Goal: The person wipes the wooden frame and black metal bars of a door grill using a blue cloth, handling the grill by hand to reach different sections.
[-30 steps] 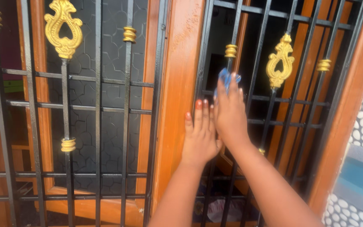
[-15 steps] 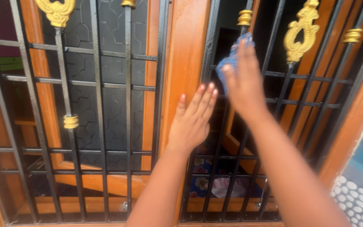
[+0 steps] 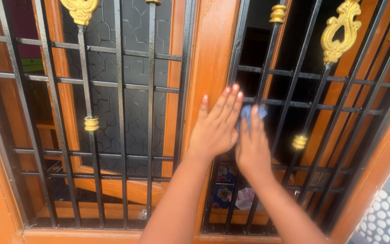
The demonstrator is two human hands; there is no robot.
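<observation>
Against the black grille (image 3: 294, 86), the right hand (image 3: 252, 147) has slid down from near the gold collar (image 3: 277, 13), fingers pressed flat on the blue cloth (image 3: 249, 111), while the left hand (image 3: 215, 129) stays braced, fingers together, on the wooden post (image 3: 213, 54).

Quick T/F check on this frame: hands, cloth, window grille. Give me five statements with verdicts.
1. The right hand presses a blue cloth against a black grille bar. True.
2. The left hand grips a gold ornament. False: it lies flat, fingers extended, on the wooden centre post.
3. The two hands are side by side. True.
4. The grille bars are white. False: black, with gold ornaments.
5. The cloth is red. False: blue.
</observation>
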